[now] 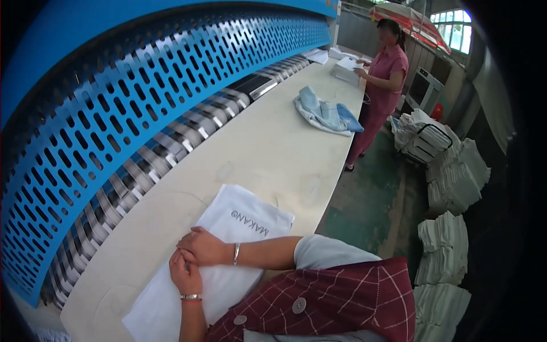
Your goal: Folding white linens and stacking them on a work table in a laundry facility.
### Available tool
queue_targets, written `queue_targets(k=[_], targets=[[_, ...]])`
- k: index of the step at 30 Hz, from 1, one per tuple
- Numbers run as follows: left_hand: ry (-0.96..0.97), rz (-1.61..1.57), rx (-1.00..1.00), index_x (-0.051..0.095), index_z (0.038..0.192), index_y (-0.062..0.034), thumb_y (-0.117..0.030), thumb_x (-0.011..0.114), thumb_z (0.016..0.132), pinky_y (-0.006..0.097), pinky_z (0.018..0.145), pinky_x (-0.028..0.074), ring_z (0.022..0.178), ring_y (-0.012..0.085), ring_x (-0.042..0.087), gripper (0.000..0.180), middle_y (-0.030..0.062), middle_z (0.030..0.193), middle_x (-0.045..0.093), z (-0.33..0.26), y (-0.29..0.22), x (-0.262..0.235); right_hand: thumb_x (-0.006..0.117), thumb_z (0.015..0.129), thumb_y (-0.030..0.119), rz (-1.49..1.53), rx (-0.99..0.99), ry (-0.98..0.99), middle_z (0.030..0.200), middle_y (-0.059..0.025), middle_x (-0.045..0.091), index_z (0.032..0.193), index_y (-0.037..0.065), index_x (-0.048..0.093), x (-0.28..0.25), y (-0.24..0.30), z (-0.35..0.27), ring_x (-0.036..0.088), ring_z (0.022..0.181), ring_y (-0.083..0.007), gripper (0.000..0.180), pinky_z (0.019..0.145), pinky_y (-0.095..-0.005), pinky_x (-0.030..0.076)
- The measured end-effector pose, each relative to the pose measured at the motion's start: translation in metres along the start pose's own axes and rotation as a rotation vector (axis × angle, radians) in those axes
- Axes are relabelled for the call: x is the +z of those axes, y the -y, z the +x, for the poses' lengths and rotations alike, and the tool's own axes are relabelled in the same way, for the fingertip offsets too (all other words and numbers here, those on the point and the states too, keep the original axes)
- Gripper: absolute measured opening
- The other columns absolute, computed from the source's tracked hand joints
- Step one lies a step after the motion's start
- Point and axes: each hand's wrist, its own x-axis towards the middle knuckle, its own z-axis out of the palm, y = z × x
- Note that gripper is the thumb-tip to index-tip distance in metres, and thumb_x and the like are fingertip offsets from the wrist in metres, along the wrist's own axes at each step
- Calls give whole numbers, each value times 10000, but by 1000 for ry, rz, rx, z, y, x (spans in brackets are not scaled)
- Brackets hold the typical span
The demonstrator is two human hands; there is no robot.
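Note:
On the pale tabletop lies a flat, folded white cloth with dark print near its far end. My right hand rests over the fingers of my left hand, the two clasped together above the cloth. A ring and a silver bangle show on the right hand and wrist; a metal band is on the left wrist. The left fingers are curled and partly hidden under the right hand. I see no object between the hands.
Along the left runs a blue slotted machine with a row of white belts. Blue and white cloth lies crumpled on the table. A person in pink handles a white stack. Bundled white stacks stand at right.

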Motion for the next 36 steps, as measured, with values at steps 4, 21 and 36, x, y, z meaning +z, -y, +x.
queue_targets(k=[4, 21, 36], targets=[[-11, -2, -18, 613, 1064, 21, -46, 536, 803, 407, 911, 445, 1066, 343, 548, 280, 163, 1124, 616, 8, 2, 5, 510, 853, 240, -18, -19, 8, 996, -112, 645, 1044, 31, 614, -6, -7, 8, 598, 973, -258, 302, 985, -468, 367], [-116, 63, 33, 612, 1004, -3, -10, 572, 758, 391, 892, 456, 1039, 329, 557, 250, 155, 1089, 616, 15, 30, 20, 525, 837, 216, 6, -80, -8, 1008, -85, 652, 1021, 60, 629, 22, -25, 22, 594, 993, -243, 263, 952, -453, 386], [-148, 26, -21, 600, 975, -22, -29, 590, 743, 415, 890, 460, 1067, 322, 554, 232, 133, 1053, 633, 19, 40, -3, 586, 820, 168, 232, 169, 222, 1002, -150, 663, 1005, 30, 665, 26, -19, 80, 645, 811, -304, 244, 810, -358, 488]])
